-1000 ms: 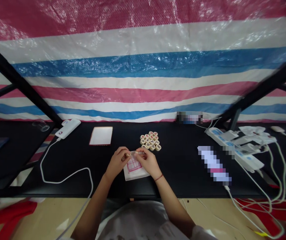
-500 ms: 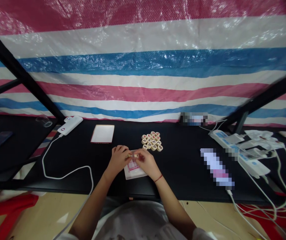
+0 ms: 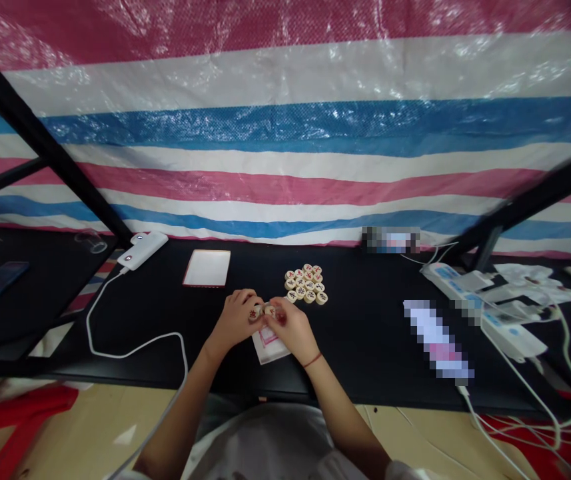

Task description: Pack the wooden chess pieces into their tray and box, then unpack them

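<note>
My left hand (image 3: 238, 320) is closed around round Chinese chess pieces (image 3: 254, 313), one turned with its character up. Close against it, my right hand (image 3: 296, 331) grips another chess piece (image 3: 270, 311) between thumb and fingers. Below both hands lies a flat white box (image 3: 268, 352) with pink lines on it, partly covered by the right hand. Just beyond the right hand, several cream chess pieces (image 3: 309, 285) with red or black characters stand grouped on the black table (image 3: 360, 333). How many pieces the fingers enclose is hidden.
A shallow open box lid (image 3: 208, 268) with a white inside lies at the back left. A white power bank (image 3: 142, 249) trails a cable. To the right are a blurred-out phone (image 3: 438, 340) and a power strip (image 3: 510, 333) with plugs. A striped tarp (image 3: 285, 183) hangs behind.
The pieces between my hands have turned, so a character now faces up at my left fingers. Both hands stay together over the white box; the view has shifted slightly.
</note>
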`<state>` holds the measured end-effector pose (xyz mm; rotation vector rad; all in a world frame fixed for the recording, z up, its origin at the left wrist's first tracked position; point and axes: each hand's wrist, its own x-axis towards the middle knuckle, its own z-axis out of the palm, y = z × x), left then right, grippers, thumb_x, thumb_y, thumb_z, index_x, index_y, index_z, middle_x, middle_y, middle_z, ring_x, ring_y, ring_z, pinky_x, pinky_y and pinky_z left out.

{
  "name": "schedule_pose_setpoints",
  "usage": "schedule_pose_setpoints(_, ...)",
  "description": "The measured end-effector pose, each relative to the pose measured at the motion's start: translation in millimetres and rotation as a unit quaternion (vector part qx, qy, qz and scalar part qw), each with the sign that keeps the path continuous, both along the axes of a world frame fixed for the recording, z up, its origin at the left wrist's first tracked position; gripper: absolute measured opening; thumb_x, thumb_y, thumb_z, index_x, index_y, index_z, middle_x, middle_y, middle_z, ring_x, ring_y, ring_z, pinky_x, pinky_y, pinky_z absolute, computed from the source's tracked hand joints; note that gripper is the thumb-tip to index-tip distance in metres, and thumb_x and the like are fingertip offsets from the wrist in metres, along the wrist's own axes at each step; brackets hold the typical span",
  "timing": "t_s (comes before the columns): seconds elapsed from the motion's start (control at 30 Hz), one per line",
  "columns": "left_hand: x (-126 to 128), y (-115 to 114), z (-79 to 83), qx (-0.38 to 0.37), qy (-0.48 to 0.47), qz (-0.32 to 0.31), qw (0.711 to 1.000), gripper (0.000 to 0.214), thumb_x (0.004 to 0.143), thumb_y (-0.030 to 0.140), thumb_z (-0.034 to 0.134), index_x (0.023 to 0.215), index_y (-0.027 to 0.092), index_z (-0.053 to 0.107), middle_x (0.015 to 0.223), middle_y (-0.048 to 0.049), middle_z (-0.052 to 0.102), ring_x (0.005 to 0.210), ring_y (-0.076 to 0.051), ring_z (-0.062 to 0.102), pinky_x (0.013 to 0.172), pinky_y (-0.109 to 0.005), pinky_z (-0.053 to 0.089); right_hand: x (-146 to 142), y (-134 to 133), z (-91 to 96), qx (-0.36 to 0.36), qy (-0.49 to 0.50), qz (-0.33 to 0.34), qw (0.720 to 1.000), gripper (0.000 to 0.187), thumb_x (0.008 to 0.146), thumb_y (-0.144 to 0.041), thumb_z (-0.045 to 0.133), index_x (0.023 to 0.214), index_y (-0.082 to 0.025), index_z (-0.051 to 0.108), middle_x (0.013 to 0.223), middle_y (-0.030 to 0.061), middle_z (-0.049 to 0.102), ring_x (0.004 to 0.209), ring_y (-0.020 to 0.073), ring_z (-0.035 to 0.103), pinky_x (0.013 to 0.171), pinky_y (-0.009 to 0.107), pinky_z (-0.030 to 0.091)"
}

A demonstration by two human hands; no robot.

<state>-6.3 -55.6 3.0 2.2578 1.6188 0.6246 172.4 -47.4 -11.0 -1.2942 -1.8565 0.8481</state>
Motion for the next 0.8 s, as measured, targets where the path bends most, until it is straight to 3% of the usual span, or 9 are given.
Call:
schedule_pose_setpoints(0.13,-6.2,-3.9,-5.8,-0.065,-0.041,0.011,0.997,0.051,0.076,0.023,0.063,0.127,0.025,0.055,0.127,-0.0069,0.055,0.117,-0.026,0.05,0.1,-0.042,0.038,-1.8,0.5,4.9,0.05,-0.057,0.039,0.996,0.015,0.082,-0.016,0.057,0.095,-0.021,0.063,0.099,0.0059,0.067,0.091,0.0192,0.064,0.083,0.03,0.051)
schedule_pose_setpoints(0.3,-7.0,-2.0,-13.9,-0.099,-0.046,0.017,0.994,0.038,0.082,0.026,0.058,0.12,0.027,0.061,0.12,-0.0045,0.062,0.115,-0.024,0.053,0.103,-0.044,0.034,-2.5,2.0,3.4,0.069,-0.091,0.065,0.991,0.022,0.082,-0.01,0.055,0.098,-0.021,0.064,0.107,0.0067,0.063,0.093,0.0178,0.063,0.084,0.03,0.051)
schedule_pose_setpoints(0.47,-12.6,6.2,-14.2,-0.112,-0.068,-0.024,0.991,0.035,0.086,0.029,0.057,0.12,0.026,0.062,0.12,-0.0035,0.065,0.111,-0.023,0.057,0.102,-0.042,0.035,-5.8,3.9,2.3,0.08,-0.136,0.08,0.984,0.025,0.081,-0.005,0.053,0.099,-0.02,0.063,0.098,0.006,0.064,0.089,0.018,0.062,0.08,0.029,0.05)
schedule_pose_setpoints(0.7,-21.4,18.5,-18.7,-0.113,-0.093,-0.07,0.987,0.035,0.084,0.031,0.062,0.118,0.025,0.063,0.119,-0.0029,0.067,0.108,-0.021,0.059,0.099,-0.037,0.04,-7.6,4.9,3.2,0.119,-0.18,0.094,0.972,0.025,0.086,-0.016,0.059,0.11,-0.022,0.063,0.097,0.006,0.062,0.089,0.0185,0.06,0.082,0.03,0.049)
schedule_pose_setpoints(0.8,-22.2,19.8,-22.2,-0.116,-0.094,-0.069,0.986,0.036,0.084,0.031,0.062,0.119,0.025,0.062,0.121,-0.0024,0.066,0.11,-0.021,0.058,0.1,-0.037,0.039,-8.2,5.0,2.6,0.131,-0.194,0.093,0.968,0.02,0.086,-0.018,0.058,0.105,-0.021,0.064,0.096,0.0061,0.062,0.088,0.0188,0.059,0.081,0.03,0.047)
